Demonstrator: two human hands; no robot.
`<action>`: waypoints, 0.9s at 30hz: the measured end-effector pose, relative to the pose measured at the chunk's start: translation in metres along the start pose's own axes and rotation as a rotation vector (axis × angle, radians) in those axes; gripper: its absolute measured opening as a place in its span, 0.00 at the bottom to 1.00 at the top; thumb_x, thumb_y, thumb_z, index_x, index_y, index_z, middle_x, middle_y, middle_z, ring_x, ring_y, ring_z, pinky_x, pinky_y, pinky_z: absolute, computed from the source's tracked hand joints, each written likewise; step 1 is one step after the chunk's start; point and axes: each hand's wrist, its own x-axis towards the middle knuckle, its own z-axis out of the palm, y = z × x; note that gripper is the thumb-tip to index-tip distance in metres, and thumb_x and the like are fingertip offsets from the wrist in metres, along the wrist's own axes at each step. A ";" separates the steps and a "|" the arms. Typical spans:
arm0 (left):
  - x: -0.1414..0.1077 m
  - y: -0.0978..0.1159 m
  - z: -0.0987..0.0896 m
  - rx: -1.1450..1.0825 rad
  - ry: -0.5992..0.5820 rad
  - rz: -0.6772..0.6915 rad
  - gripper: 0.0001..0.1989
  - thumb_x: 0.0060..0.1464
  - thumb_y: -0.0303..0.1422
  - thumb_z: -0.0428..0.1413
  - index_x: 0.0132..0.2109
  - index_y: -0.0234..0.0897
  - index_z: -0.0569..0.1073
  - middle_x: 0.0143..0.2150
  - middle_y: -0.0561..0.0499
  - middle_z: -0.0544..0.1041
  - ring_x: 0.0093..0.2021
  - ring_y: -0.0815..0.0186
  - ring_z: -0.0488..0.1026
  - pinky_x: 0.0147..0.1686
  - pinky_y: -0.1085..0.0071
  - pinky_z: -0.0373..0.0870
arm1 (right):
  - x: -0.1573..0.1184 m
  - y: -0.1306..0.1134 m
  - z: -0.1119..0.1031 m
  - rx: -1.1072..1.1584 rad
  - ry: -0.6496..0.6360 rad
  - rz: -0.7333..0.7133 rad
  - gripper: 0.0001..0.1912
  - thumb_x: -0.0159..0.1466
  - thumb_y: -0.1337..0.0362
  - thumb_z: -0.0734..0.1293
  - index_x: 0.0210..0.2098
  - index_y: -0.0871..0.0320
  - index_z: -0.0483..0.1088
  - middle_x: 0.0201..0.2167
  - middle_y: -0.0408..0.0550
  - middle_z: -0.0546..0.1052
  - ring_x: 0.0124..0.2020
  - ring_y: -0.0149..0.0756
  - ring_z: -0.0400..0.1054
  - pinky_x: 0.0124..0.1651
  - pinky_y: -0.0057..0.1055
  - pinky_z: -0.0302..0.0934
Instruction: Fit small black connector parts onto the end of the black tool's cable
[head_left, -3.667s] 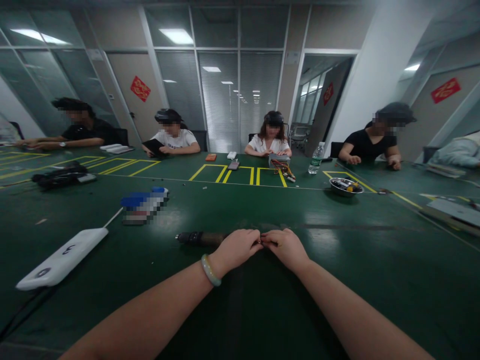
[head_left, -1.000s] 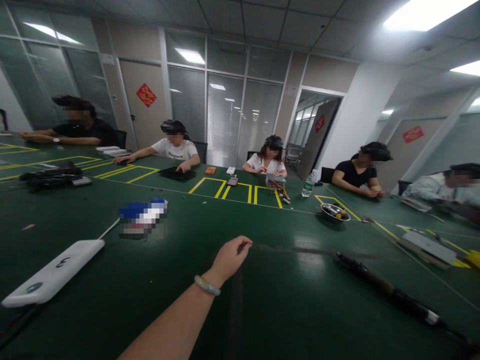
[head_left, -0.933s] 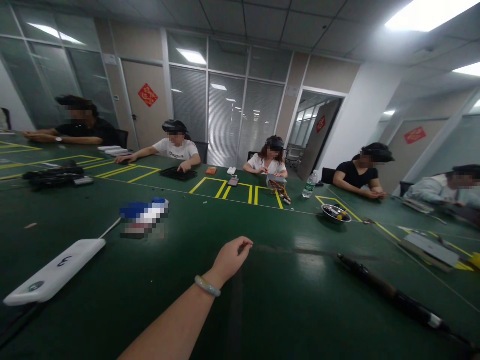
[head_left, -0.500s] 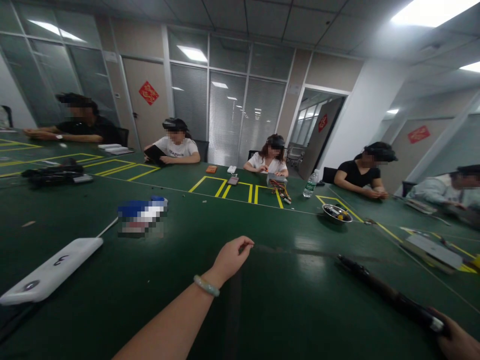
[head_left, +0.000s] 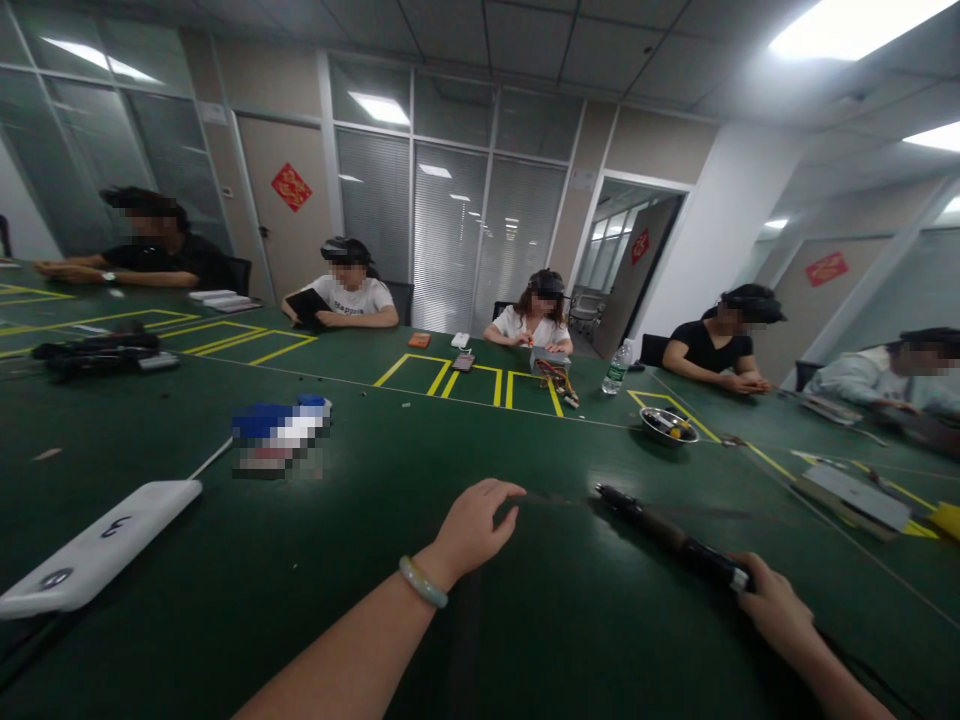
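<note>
My left hand (head_left: 480,525), with a pale green bangle at the wrist, hovers at the middle over the green table (head_left: 360,560). Its thumb and fingers are apart and nothing shows between them. On the right, my right hand (head_left: 772,600) is wrapped round the rear end of a long black electric screwdriver (head_left: 671,540). The screwdriver slants up and left, its tip toward my left hand but some way short of it. A dark cord (head_left: 855,660) trails from behind the right hand.
At left lies a white power bank (head_left: 105,545) marked 3, cabled to a blurred-out item (head_left: 281,435). Beyond stand a metal bowl (head_left: 669,428) of small parts, a water bottle (head_left: 616,368) and a grey box with coloured wires (head_left: 550,362). Several people sit across the table.
My right hand has come in from the lower right corner, bringing the screwdriver left toward the middle. My left hand's thumb and fingers have spread apart, and the hand has shifted slightly right.
</note>
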 end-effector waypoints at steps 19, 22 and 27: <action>-0.002 -0.029 -0.003 0.301 0.031 -0.045 0.21 0.67 0.40 0.38 0.58 0.41 0.66 0.56 0.49 0.72 0.56 0.63 0.68 0.57 0.64 0.63 | -0.118 -0.374 0.045 0.052 0.057 -0.665 0.32 0.62 0.71 0.57 0.65 0.67 0.51 0.65 0.60 0.52 0.64 0.48 0.45 0.62 0.45 0.44; -0.002 -0.023 -0.004 0.307 0.001 -0.078 0.20 0.66 0.42 0.40 0.56 0.42 0.68 0.53 0.49 0.73 0.53 0.62 0.69 0.54 0.64 0.65 | -0.136 -0.338 0.035 -0.064 0.134 -0.530 0.35 0.61 0.71 0.58 0.67 0.62 0.48 0.67 0.58 0.47 0.63 0.50 0.47 0.60 0.47 0.48; -0.003 -0.017 -0.006 0.350 -0.109 -0.095 0.17 0.57 0.46 0.51 0.47 0.41 0.73 0.43 0.48 0.75 0.46 0.59 0.71 0.47 0.64 0.66 | -0.164 -0.263 0.037 -0.176 0.091 -0.280 0.28 0.67 0.64 0.54 0.66 0.55 0.52 0.55 0.61 0.64 0.50 0.54 0.64 0.44 0.48 0.62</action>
